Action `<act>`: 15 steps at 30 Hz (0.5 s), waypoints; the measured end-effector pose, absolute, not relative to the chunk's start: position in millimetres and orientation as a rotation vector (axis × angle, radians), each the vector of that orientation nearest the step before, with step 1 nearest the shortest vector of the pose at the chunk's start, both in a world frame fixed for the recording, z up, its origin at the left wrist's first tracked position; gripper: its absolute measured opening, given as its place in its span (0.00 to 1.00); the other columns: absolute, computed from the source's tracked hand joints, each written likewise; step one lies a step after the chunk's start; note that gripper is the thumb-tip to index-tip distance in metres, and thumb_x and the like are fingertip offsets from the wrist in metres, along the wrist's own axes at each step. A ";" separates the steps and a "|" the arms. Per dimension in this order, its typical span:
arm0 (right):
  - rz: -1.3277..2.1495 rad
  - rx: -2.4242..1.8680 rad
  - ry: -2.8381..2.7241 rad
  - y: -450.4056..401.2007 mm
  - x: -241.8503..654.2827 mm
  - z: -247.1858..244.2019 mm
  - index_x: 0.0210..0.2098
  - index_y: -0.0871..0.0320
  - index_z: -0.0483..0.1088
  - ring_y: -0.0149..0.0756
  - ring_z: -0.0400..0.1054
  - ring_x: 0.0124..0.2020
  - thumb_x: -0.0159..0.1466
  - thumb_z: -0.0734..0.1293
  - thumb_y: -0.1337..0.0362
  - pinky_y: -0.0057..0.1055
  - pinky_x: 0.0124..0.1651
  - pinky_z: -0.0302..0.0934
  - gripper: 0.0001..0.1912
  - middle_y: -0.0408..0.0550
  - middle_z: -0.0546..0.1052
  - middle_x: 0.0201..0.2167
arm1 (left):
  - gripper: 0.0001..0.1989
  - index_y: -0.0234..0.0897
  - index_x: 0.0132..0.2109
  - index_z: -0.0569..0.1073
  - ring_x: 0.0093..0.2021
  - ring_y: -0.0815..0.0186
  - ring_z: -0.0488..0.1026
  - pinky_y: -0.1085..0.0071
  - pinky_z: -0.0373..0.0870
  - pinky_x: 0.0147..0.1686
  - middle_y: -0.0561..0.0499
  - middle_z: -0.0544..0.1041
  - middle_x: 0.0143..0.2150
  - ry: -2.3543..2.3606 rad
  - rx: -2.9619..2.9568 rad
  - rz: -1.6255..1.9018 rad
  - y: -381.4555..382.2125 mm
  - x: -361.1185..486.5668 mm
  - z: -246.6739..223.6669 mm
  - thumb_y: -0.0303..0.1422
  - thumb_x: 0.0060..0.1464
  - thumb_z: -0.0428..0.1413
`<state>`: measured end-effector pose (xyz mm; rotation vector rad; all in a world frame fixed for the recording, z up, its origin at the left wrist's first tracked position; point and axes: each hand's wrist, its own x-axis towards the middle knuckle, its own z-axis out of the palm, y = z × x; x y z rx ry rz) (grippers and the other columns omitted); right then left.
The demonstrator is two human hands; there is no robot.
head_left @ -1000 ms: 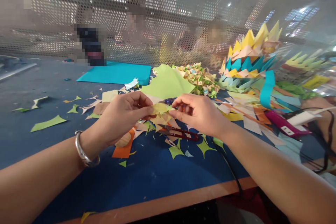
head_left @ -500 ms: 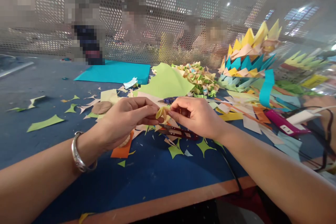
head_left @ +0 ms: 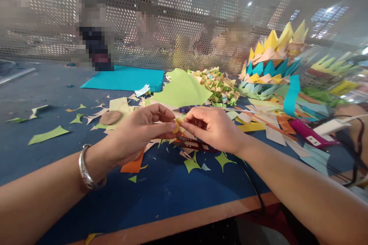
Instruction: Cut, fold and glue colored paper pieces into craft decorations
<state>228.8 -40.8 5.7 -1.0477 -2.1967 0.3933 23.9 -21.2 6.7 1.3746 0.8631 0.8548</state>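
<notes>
My left hand [head_left: 146, 124] pinches a small yellow paper piece [head_left: 177, 125] between thumb and fingers. On its right side, my right hand [head_left: 211, 126] grips the same piece with thumb and forefinger, and the fingertips hide much of it. Dark-red-handled scissors [head_left: 195, 144] lie just beneath the hands. Behind them rests a dark blue patterned tool [head_left: 185, 109]. A large light-green sheet [head_left: 181, 88] lies beyond, beside a pile of small folded paper pieces [head_left: 221, 84].
Green scraps [head_left: 192, 162] and an orange piece [head_left: 133, 162] lie near the hands. A blue sheet [head_left: 123, 78] is at the back. Spiky layered paper [head_left: 270, 69] rises at the right, near a magenta power strip [head_left: 312, 134]. People are behind the mesh.
The yellow piece has been turned and is now more covered by my fingers. My left thumb has shifted up onto it; my right hand has barely moved.
</notes>
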 end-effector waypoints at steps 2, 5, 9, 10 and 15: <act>0.390 -1.046 -2.199 -41.0 228.3 5.9 0.31 0.60 0.71 0.25 0.61 0.24 0.67 0.66 0.63 0.25 0.29 0.54 0.10 0.42 0.71 0.25 | 0.07 0.36 0.33 0.73 0.32 0.69 0.76 0.71 0.78 0.39 0.53 0.76 0.31 0.863 1.362 0.844 -21.1 24.1 6.8 0.29 0.47 0.64; 0.395 -1.043 -2.195 -41.5 228.1 6.5 0.31 0.60 0.71 0.25 0.60 0.23 0.67 0.65 0.62 0.25 0.29 0.54 0.10 0.42 0.71 0.25 | 0.06 0.36 0.34 0.74 0.33 0.69 0.78 0.72 0.77 0.41 0.53 0.77 0.32 0.864 1.309 0.817 -21.3 24.1 8.1 0.30 0.48 0.63; 0.401 -1.045 -2.186 -42.1 228.1 6.6 0.31 0.59 0.70 0.25 0.59 0.23 0.68 0.65 0.61 0.25 0.28 0.54 0.11 0.41 0.70 0.24 | 0.05 0.35 0.33 0.74 0.36 0.67 0.79 0.72 0.76 0.43 0.51 0.79 0.34 0.867 1.262 0.795 -21.5 23.9 9.7 0.29 0.48 0.62; 0.401 -1.045 -2.182 -42.2 228.1 6.5 0.31 0.59 0.70 0.25 0.59 0.23 0.67 0.65 0.61 0.25 0.28 0.54 0.11 0.41 0.70 0.24 | 0.04 0.36 0.33 0.75 0.36 0.67 0.78 0.72 0.76 0.43 0.51 0.79 0.34 0.870 1.272 0.790 -21.4 23.7 9.6 0.28 0.47 0.62; 0.392 -1.034 -2.184 -42.5 227.8 6.2 0.31 0.59 0.70 0.25 0.59 0.23 0.67 0.65 0.61 0.25 0.28 0.54 0.10 0.41 0.71 0.25 | 0.04 0.37 0.32 0.75 0.34 0.67 0.78 0.71 0.76 0.40 0.51 0.79 0.33 0.908 1.359 0.775 -21.0 23.2 6.7 0.29 0.45 0.62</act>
